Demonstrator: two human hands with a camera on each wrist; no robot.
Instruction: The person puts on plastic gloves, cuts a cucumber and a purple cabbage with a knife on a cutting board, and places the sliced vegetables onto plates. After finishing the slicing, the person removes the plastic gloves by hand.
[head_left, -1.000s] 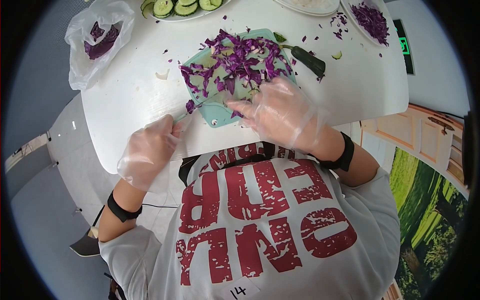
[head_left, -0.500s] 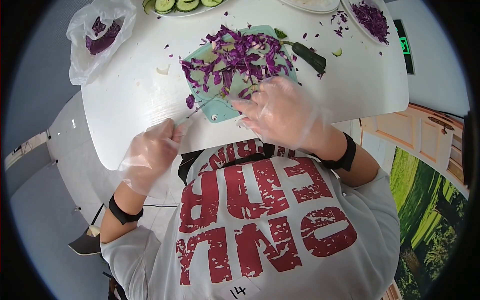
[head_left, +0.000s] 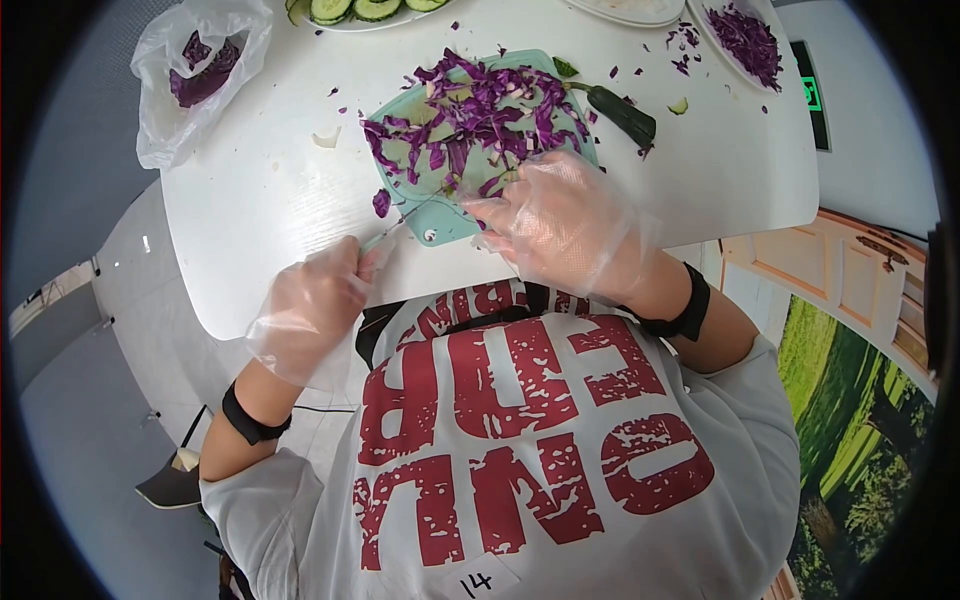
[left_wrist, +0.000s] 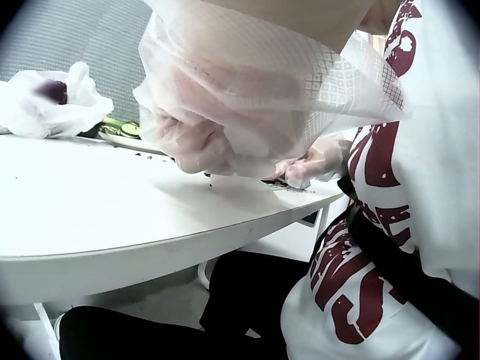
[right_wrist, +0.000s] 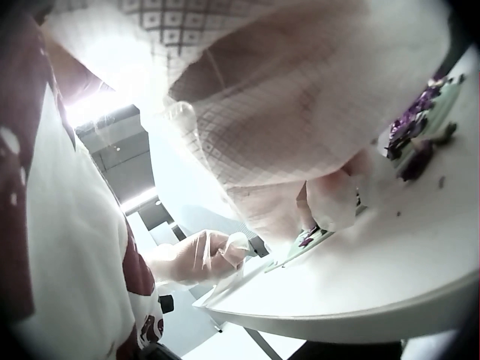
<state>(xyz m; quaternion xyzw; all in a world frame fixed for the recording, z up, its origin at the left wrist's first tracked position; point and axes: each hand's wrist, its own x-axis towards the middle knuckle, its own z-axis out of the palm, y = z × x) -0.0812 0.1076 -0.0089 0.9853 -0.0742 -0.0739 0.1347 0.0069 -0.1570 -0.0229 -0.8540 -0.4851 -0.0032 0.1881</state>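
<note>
My left hand (head_left: 315, 300), in a clear plastic glove, grips the pale green handle of a knife (head_left: 374, 242). The thin blade reaches over the near left corner of a light green cutting board (head_left: 450, 226). My right hand (head_left: 565, 225), gloved too, is over the board's near right side with its fingers bent around a piece of red cabbage, mostly hidden, close to the blade tip. A dark purple scrap (right_wrist: 306, 240) shows under those fingers in the right wrist view. Chopped red cabbage (head_left: 480, 110) covers most of the board.
A plastic bag (head_left: 160, 130) with red cabbage stands far left. Cucumber slices (head_left: 375, 10) lie on a plate at the back; shredded cabbage (head_left: 745, 45) fills a plate at back right. A dark green cucumber end (head_left: 622, 118) lies right of the board, and scraps dot the table.
The knife and left hand have drawn slightly back and right. The purple piece by the blade stays on the table beside the board. My right hand has barely shifted.
</note>
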